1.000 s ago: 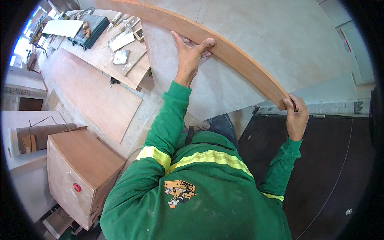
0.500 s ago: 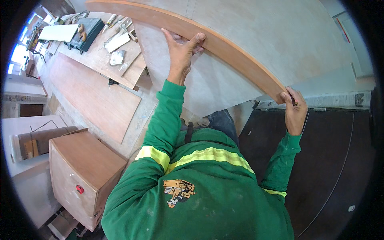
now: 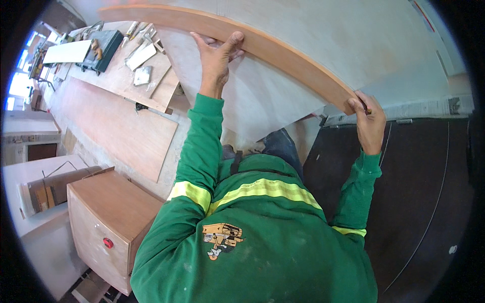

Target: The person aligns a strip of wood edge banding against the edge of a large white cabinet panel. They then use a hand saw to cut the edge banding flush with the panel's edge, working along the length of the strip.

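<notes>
A long plywood strip (image 3: pixel 283 58) lies diagonally against a large pale panel (image 3: pixel 333 30) at the top of the view. My left hand (image 3: pixel 220 58) grips it left of its middle, thumb on the face, index finger spread and other fingertips partly hidden behind the strip. My right hand (image 3: pixel 369 118) is closed around the strip's right end, with a small dark item at the fingers that I cannot make out. A white sheet (image 3: pixel 252 96) hangs or stands below the strip, beside my left hand.
At upper left, a worktable (image 3: pixel 113 81) holds a dark green case (image 3: pixel 107 45), a white board and tools. A plywood sheet (image 3: pixel 121 131) lies below it. A wooden cabinet (image 3: pixel 106 197) and a roll (image 3: pixel 45 187) are at lower left, dark panels (image 3: pixel 409 202) at right.
Both hands and the strip appear higher and further left in the picture. The surroundings shift somewhat too, as the view moves. Both grips stay the same.
</notes>
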Available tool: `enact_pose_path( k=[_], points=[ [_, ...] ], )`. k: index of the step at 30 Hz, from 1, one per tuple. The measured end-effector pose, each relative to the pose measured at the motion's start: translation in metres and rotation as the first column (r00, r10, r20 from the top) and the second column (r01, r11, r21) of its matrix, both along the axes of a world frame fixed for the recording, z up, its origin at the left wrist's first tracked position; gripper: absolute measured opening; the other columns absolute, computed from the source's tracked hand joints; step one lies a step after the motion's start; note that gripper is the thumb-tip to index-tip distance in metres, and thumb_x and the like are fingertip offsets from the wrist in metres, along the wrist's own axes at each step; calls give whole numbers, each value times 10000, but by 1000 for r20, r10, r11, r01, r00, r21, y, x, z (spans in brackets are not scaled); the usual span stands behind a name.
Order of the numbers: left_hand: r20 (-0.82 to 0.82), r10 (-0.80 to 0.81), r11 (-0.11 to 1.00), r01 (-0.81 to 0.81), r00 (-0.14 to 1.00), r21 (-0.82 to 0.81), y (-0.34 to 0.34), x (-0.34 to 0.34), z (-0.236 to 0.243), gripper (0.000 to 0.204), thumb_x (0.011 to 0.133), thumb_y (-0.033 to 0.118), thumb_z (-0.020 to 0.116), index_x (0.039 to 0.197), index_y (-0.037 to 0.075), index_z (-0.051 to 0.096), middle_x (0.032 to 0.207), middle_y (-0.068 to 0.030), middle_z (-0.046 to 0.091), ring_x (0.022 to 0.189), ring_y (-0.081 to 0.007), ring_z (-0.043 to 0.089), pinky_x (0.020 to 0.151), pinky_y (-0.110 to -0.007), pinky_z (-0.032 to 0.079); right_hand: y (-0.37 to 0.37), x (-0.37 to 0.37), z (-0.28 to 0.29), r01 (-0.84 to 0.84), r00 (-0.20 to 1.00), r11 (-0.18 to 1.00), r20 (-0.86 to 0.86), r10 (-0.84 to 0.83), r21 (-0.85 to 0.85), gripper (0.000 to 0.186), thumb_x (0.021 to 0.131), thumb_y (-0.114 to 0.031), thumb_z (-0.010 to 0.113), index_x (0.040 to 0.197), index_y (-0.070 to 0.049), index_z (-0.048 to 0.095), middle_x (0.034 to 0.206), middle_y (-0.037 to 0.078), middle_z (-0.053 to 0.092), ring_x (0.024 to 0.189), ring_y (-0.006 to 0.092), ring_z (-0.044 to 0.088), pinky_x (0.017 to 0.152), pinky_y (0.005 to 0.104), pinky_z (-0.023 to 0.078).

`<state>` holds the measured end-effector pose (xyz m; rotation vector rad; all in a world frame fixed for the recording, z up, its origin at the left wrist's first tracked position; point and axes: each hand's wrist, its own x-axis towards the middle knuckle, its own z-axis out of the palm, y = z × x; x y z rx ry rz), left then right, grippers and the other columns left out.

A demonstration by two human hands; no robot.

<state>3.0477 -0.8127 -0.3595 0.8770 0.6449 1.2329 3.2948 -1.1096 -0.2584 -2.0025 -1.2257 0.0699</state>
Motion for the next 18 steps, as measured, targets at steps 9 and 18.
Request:
enact_pose_path(
  k=[9, 18],
  points=[
    [-94, -19, 999, 21, 995, 25, 7, 6, -5, 1105, 891, 115, 863, 1584, 158, 4, 1206, -156, 617, 965, -265, 719, 728, -410, 674, -4, 11, 0, -8, 990, 1000, 144, 7, 10, 291, 946, -227, 759, 1138, -10, 752, 1010, 169, 729, 872, 304, 692, 815, 389, 545],
    [-136, -68, 995, 77, 988, 57, 9, 4, -4, 1402, 862, 148, 898, 1612, 147, -287, 1239, -186, 604, 1032, -276, 706, 786, -457, 670, -7, 16, -1, -6, 995, 1000, 104, 8, -17, 342, 958, -294, 747, 1150, -12, 759, 1052, 171, 739, 900, 338, 720, 794, 417, 562]
  ],
)
